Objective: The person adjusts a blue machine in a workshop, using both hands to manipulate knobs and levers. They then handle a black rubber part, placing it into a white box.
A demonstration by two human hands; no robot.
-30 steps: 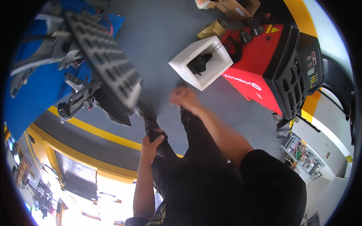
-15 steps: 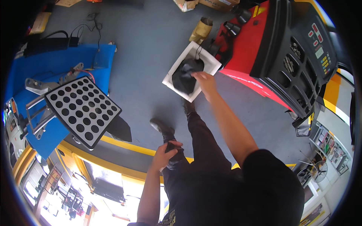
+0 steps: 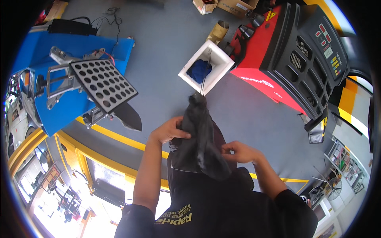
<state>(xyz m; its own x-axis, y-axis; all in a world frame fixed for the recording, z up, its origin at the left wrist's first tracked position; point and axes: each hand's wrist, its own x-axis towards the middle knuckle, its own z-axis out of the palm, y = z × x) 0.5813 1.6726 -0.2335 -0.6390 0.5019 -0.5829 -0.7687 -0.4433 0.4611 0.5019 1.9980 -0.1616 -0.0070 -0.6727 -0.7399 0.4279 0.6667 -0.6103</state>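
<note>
A black drawstring bag (image 3: 198, 144), limp and creased, hangs before my body with its dark cords trailing upward toward the white box. My left hand (image 3: 171, 131) is closed on the bag's left side, thumb in front and the other fingers partly hidden. On the right edge, my right hand (image 3: 240, 152) pinches the cloth between thumb and fingers. Just beyond the bag, a white open box (image 3: 186, 81) stands on the floor with a dark blue cloth (image 3: 199, 71) inside. Whether the bag contains anything cannot be seen.
At right stands a red and black machine (image 3: 258, 67) with a control panel and trays. A blue machine (image 3: 67, 99) with a dotted plate (image 3: 105, 83) is at left. Behind the box are a brown roll-like container (image 3: 219, 31) and cardboard boxes (image 3: 234, 6). A yellow line (image 3: 119, 137) crosses the floor.
The black bag has come out of the white box toward my body, uncovering the blue cloth. My right hand drew back with it, and my left hand moved up onto the bag.
</note>
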